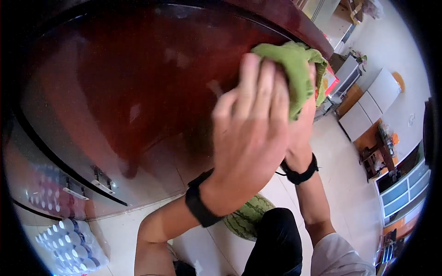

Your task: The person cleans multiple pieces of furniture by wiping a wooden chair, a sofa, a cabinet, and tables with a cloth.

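A glossy dark red cabinet front (115, 83) fills the upper left. My left hand (251, 124) lies in front of it with its fingers stretched upward, their tips beside a green cloth (292, 64); a black band circles the wrist. Behind it, my right hand (304, 124) is at the cloth, which drapes over its fingers near the cabinet's right edge. The cloth covers most of those fingers, so their grip is partly hidden. Another black band is on the right wrist.
A watermelon (248, 216) rests on the tiled floor (336, 184) by my dark-clothed knee (276, 239). Plastic-wrapped bottles (73, 248) stand at the lower left. A white refrigerator (370, 106) and a dark wooden stand (384, 149) are at the right.
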`<state>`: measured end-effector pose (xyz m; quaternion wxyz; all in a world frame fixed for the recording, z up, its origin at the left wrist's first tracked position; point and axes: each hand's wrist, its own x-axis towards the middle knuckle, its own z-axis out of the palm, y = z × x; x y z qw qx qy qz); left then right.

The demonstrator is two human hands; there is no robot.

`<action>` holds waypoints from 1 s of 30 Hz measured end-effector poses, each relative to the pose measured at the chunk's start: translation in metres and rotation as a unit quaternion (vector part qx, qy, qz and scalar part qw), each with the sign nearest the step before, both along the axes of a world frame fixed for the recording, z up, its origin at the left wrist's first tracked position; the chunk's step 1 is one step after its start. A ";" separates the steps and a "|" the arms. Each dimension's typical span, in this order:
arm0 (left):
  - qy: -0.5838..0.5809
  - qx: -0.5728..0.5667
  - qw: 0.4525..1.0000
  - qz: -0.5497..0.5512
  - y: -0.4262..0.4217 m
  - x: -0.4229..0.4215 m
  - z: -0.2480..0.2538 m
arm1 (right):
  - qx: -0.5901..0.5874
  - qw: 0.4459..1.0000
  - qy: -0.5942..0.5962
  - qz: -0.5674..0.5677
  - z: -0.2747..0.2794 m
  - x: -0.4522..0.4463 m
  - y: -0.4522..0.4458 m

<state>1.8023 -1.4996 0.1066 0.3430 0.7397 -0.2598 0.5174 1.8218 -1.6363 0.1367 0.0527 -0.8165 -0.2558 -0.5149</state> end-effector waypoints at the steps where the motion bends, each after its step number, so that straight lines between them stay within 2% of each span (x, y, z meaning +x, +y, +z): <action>1: 0.010 0.007 1.000 0.027 0.009 -0.008 -0.003 | 0.000 1.000 -0.007 -0.003 -0.003 0.000 0.005; 5: -0.008 -0.009 0.994 0.105 0.030 -0.011 -0.007 | -0.084 0.994 -0.059 -0.046 -0.006 -0.005 0.042; 6: -0.016 -0.021 0.993 0.113 0.033 -0.011 -0.005 | -0.006 0.999 0.014 0.045 0.005 -0.009 0.055; 8: -0.024 -0.046 0.994 0.099 0.028 -0.007 0.000 | 0.077 0.985 0.087 0.132 0.011 -0.003 0.054; 9: -0.027 -0.064 0.994 0.084 0.022 -0.004 0.002 | 0.078 0.980 0.101 0.153 0.012 0.006 0.048; 13: -0.080 -0.044 0.995 0.036 -0.006 0.024 -0.013 | 0.103 0.971 0.154 0.155 0.005 0.020 0.015; 17: -0.073 -0.037 0.996 0.033 -0.044 0.034 -0.014 | 0.064 0.989 0.107 0.082 -0.014 0.031 -0.016; 21: -0.070 -0.018 0.997 0.039 -0.053 0.032 -0.026 | 0.060 0.994 0.085 0.026 -0.069 0.028 -0.028; 24: -0.043 0.049 0.998 0.016 -0.038 0.028 -0.051 | 0.080 0.992 0.097 0.009 -0.127 0.029 -0.026; 30: 0.005 0.227 0.972 0.053 -0.012 0.016 -0.127 | 0.090 0.985 0.142 -0.042 -0.247 0.023 -0.009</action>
